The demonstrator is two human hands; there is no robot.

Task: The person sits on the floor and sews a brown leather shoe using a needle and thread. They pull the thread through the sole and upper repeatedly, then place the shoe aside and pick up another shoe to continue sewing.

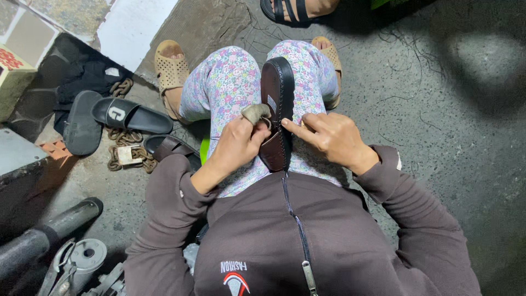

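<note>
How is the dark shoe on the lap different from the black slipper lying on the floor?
The dark brown shoe stands on its edge between the knees, held by the left hand and right hand; the black slide slipper lies flat on the ground, untouched. The shoe has a closed shape with a stitched rim; the slipper is open, with one wide strap. Both are dark footwear.
</note>
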